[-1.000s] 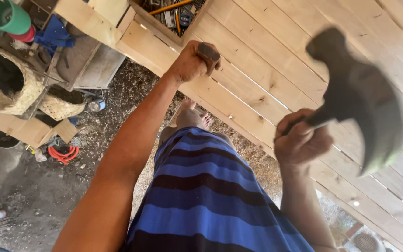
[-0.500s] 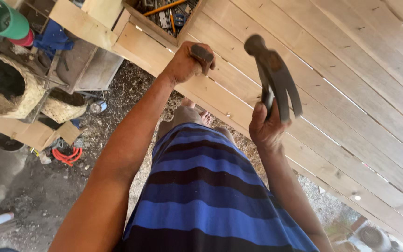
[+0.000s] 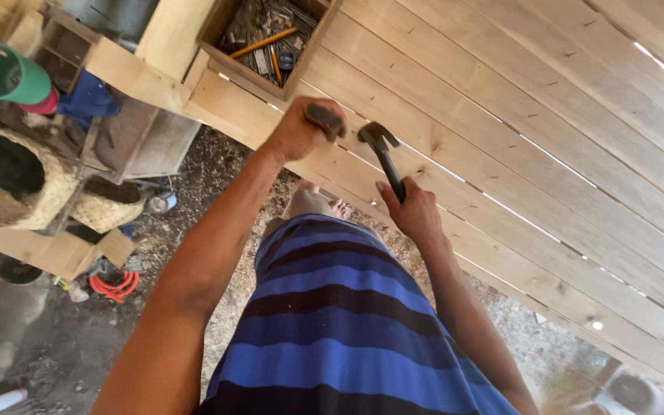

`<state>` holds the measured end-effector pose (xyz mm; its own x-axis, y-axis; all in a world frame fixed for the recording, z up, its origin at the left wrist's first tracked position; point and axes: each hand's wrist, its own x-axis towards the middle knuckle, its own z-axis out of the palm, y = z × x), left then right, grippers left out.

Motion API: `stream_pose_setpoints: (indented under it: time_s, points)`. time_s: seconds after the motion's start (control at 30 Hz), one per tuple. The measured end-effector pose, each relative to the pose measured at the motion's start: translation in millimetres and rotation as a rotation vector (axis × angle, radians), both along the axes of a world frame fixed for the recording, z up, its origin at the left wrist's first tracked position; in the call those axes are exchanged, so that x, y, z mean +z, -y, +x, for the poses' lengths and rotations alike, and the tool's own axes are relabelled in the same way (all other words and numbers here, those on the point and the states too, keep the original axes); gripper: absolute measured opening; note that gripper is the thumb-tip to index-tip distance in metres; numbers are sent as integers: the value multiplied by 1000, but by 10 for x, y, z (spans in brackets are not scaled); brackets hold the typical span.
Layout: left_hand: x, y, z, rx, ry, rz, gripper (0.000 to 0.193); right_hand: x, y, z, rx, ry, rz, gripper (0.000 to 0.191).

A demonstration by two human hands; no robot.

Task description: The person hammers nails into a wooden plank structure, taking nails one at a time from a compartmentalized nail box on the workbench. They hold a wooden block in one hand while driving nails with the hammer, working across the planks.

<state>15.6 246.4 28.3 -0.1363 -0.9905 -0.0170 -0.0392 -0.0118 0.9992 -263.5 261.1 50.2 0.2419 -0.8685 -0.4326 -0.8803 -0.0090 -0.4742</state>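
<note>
Up against the slatted wooden boards, the right hand is gripping the handle of a dark claw hammer, its head sitting just beside the left hand. That left hand is closing in a fist around a small dark object, pressing against the boards below a wooden box of tools.

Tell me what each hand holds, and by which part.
Right hand grips the hammer at its handle's lower end. Left hand is closed on a small dark object; which part cannot be told.

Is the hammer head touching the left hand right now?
Apart. The head view shows pale plank between the hammer head and the left hand.
</note>
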Motion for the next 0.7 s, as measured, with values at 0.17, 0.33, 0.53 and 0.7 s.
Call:
stream_pose_setpoints:
  time_s: [0.17, 0.33, 0.53, 0.7]
  points:
    - [225, -141, -536, -309, 426, -166, 33, -61, -37, -224, 43, 56, 167, 46]
    - [127, 178, -449, -70, -61, -144, 35, -52, -94, -470, -1, 21, 148, 51]
    - [-33, 995, 6, -52, 57, -233, 22, -88, -129, -448, -129, 44, 91, 55]
    - [-19, 1363, -150, -61, 68, -82, 12, -111, -100, -428, -166, 29, 86, 60]
